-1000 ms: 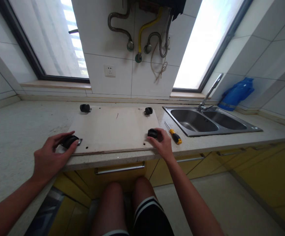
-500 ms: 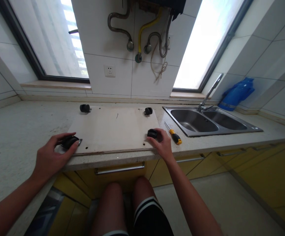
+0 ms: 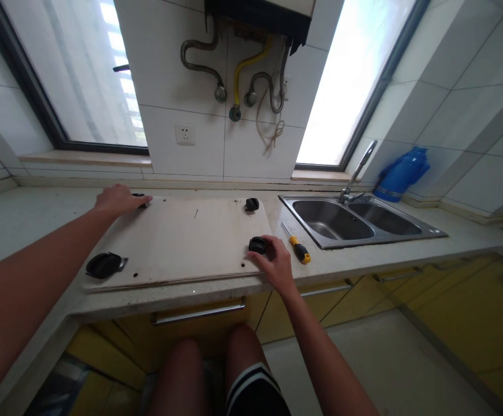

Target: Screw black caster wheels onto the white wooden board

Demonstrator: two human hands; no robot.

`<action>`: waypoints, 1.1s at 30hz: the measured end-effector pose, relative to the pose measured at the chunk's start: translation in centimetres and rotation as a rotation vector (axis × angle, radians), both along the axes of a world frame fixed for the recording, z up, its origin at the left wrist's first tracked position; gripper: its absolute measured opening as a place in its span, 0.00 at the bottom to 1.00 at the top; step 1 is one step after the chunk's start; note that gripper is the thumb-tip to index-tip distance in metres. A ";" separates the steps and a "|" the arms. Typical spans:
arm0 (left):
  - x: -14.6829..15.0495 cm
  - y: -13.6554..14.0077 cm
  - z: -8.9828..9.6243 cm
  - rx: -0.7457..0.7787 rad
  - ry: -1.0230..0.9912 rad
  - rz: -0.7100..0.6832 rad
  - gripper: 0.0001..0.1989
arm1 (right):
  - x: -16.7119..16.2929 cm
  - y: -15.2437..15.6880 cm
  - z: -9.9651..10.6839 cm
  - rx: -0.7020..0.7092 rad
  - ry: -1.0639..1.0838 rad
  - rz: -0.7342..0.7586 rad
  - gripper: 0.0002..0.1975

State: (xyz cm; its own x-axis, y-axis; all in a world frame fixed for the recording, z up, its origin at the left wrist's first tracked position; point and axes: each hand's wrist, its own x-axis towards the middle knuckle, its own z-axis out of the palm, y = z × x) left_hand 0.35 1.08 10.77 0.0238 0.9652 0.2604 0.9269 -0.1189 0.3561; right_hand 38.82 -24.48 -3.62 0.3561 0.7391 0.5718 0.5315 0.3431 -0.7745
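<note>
A pale rectangular board (image 3: 190,237) lies on the counter with a black caster wheel near each corner. My left hand (image 3: 116,199) reaches to the far left corner, its fingers round the caster (image 3: 142,201) there and hiding most of it. At the near right corner, my right hand (image 3: 274,260) grips another caster (image 3: 257,245) between thumb and fingers. The near left caster (image 3: 104,265), with its metal plate showing, and the far right caster (image 3: 252,204) are untouched. Small dark holes mark the board near its corners.
Right of the board lies a yellow-and-black screwdriver (image 3: 298,248). Beyond it is a double steel sink (image 3: 327,241) with a tap (image 3: 359,170), and a blue plastic container (image 3: 402,175) in the corner. Hoses hang from a heater (image 3: 260,20) on the wall. Yellow drawers (image 3: 208,323) sit below the counter (image 3: 164,297).
My left hand has let go of the near left caster and moved away to the far left one. My right hand stays on the near right caster. The view has shifted slightly.
</note>
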 end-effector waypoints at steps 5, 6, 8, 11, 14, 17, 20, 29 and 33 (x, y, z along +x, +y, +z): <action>1.6 0.0 -0.3 -0.053 0.151 0.071 0.31 | 0.1 0.0 -0.2 0.006 -0.005 0.001 0.24; 1.7 -0.1 -0.2 -0.050 0.173 0.074 0.31 | 0.1 0.0 -0.2 0.004 -0.004 0.002 0.24; 1.6 -0.3 -0.1 -0.043 0.207 0.079 0.30 | 0.1 0.0 -0.2 -0.002 -0.004 0.002 0.23; 1.2 -0.4 0.2 -0.051 0.257 0.080 0.30 | 0.1 0.0 -0.1 -0.011 -0.004 -0.001 0.23; 1.9 -0.5 1.0 -0.064 0.321 0.046 0.29 | -0.1 0.1 0.0 -0.014 -0.007 -0.006 0.23; 5.7 -1.0 1.8 0.003 0.347 -0.063 0.33 | -0.2 0.2 0.0 -0.006 -0.009 -0.013 0.23; 13.3 -2.4 1.7 0.093 0.294 -0.229 0.34 | -0.2 0.3 0.0 0.008 -0.018 -0.015 0.24; 31.2 -7.4 -1.1 -0.010 0.121 -0.444 0.32 | -0.1 0.3 -0.2 0.006 -0.110 -0.040 0.25; 31.1 -6.6 -0.8 0.005 0.200 -0.511 0.26 | -0.1 0.6 -0.4 -0.001 -0.128 -0.048 0.26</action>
